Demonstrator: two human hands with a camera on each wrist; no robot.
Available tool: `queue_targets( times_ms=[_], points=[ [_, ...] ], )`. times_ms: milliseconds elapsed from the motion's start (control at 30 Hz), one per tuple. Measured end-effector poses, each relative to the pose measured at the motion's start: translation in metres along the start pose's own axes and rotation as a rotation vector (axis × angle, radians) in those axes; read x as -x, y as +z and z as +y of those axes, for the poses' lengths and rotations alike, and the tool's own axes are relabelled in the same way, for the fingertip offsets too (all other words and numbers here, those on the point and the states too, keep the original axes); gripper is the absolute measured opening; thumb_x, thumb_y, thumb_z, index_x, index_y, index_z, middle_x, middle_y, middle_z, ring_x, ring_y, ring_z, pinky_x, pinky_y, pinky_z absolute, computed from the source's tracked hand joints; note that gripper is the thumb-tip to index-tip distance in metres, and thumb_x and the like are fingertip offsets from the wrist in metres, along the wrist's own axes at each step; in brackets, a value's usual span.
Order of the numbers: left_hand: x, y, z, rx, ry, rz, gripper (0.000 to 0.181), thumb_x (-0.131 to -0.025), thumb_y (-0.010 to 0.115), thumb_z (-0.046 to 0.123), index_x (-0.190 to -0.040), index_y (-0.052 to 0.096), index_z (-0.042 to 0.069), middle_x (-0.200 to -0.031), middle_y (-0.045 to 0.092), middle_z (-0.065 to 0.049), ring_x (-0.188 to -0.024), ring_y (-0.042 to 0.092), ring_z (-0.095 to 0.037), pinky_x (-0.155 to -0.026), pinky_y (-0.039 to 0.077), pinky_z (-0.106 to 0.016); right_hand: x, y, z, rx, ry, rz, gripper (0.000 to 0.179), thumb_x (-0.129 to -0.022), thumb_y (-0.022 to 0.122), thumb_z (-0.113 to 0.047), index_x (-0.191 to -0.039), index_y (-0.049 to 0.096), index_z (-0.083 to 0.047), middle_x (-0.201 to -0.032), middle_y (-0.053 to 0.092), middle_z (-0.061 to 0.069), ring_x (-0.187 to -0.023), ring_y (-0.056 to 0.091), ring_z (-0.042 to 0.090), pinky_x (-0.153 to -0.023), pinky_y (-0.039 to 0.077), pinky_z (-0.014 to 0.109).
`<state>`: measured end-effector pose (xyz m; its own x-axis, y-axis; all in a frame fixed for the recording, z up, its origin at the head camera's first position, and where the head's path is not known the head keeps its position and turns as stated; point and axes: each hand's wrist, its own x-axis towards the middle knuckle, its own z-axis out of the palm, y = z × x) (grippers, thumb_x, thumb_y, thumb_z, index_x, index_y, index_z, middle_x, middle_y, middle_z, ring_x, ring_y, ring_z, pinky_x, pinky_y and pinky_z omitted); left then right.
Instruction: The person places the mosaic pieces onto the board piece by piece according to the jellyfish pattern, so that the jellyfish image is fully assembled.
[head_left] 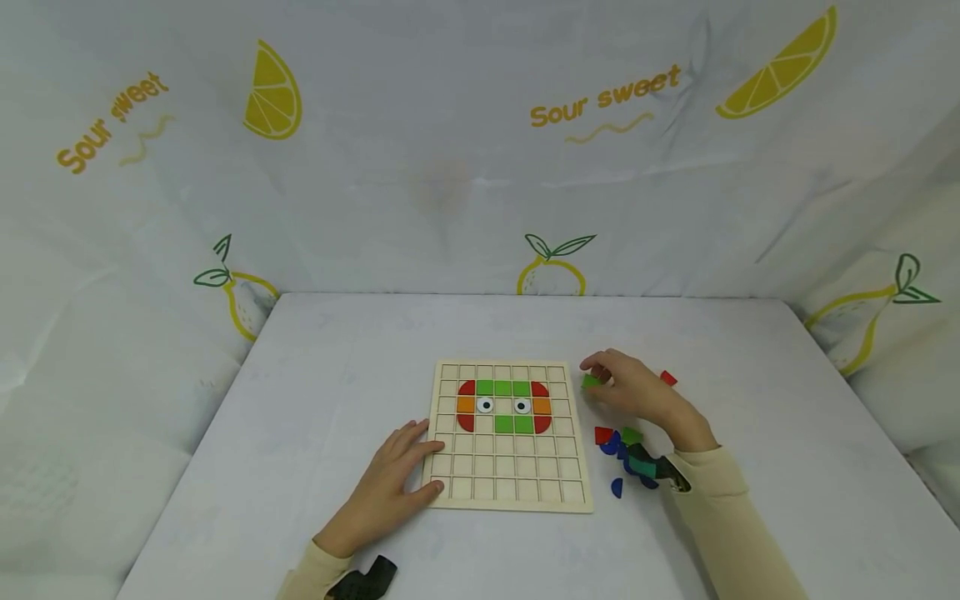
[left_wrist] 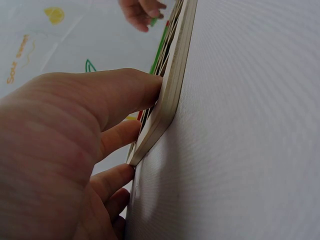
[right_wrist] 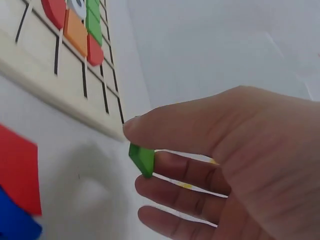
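A square wooden grid board (head_left: 510, 467) lies on the table, with green, orange and red tiles and two eye tiles (head_left: 485, 405) in its upper cells. My left hand (head_left: 390, 479) rests at the board's left edge. Its thumb and fingertips touch the rim, the fingers fairly straight. Just off the board's upper right side, my right hand (head_left: 630, 387) pinches a green tile (right_wrist: 143, 159) between thumb and fingers. In the right wrist view the tile shows a slanted end below the thumb, its upper part hidden.
Right of the board lies a loose pile of blue pieces (head_left: 617, 487), a red piece (head_left: 603, 435) and a green piece (head_left: 632, 436), partly covered by the right wrist's black strap gear (head_left: 671, 472). Another red piece (head_left: 668, 378) lies beyond the right forearm. A lemon-print cloth (head_left: 420, 167) hangs behind.
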<state>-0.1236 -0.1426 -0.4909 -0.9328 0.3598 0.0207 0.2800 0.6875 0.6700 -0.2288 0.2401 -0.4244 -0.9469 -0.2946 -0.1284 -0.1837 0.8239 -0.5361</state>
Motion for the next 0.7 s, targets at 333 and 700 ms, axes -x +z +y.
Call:
queue_targets(
  times_ms=[333, 700],
  points=[
    [0.000, 0.000, -0.002, -0.004, 0.006, -0.004, 0.050, -0.090, 0.075, 0.026, -0.137, 0.060, 0.017, -0.164, 0.035, -0.007, -0.157, 0.022, -0.033, -0.124, 0.022, -0.061, 0.000, 0.008, -0.027, -0.038, -0.044, -0.056, 0.042, -0.096, 0.067, -0.012, -0.136, 0.059, -0.003, -0.122, 0.067, 0.012, -0.108, 0.061, 0.027, -0.094, 0.058, 0.044],
    [-0.001, 0.000, -0.003, -0.009, 0.008, -0.002, 0.050, -0.090, 0.075, 0.027, -0.137, 0.061, 0.018, -0.164, 0.036, -0.007, -0.156, 0.024, -0.032, -0.125, 0.022, -0.059, -0.001, 0.022, -0.048, -0.061, -0.236, -0.039, 0.034, -0.096, 0.068, -0.011, -0.129, 0.063, -0.003, -0.123, 0.068, 0.008, -0.106, 0.063, 0.023, -0.093, 0.058, 0.042]
  ],
)
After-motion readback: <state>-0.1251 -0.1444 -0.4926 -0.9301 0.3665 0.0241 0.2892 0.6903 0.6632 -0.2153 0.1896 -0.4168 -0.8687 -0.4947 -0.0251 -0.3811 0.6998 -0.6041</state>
